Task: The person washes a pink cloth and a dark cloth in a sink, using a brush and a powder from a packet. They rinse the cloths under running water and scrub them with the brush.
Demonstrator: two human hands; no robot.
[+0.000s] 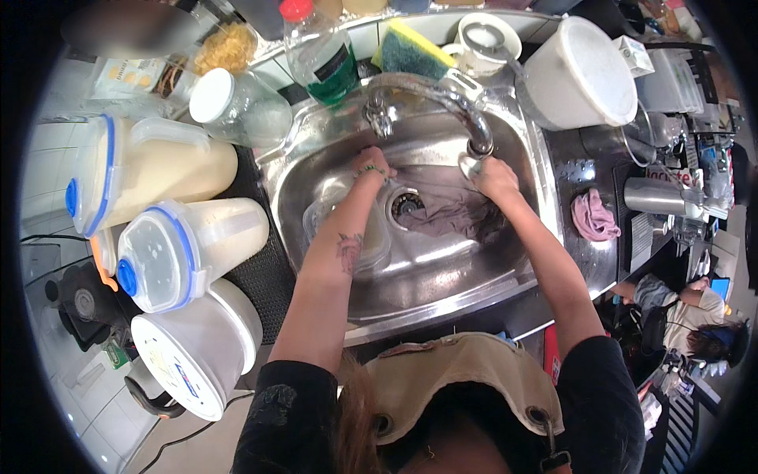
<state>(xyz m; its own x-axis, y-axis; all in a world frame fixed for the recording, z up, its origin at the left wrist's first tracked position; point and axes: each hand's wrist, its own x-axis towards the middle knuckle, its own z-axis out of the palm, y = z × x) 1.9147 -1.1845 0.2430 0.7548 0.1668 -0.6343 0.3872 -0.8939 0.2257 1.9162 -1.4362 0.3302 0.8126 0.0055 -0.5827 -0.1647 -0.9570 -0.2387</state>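
A wet grey-brown cloth [447, 195] lies spread in the stainless steel sink [432, 290], partly over the drain strainer [407, 204]. My left hand [372, 161] is closed at the cloth's upper left corner, near the back wall of the basin. On the other side, my right hand [497, 178] grips the cloth's right part just below the spout of the chrome faucet [435, 80]. A shiny pale oval patch shows beside its fingers; I cannot tell whether it is water or metal. Under my left forearm sits a clear plastic container [379, 246], partly hidden.
Left of the sink stand lidded plastic containers [237, 228], a tub [195, 349] and a glass jar [254, 112]. Behind are a green-liquid bottle [323, 59], a sponge [411, 50] and a mug [488, 41]. At right are a white bucket [574, 77], a pink cloth [595, 216] and a distant person [681, 320].
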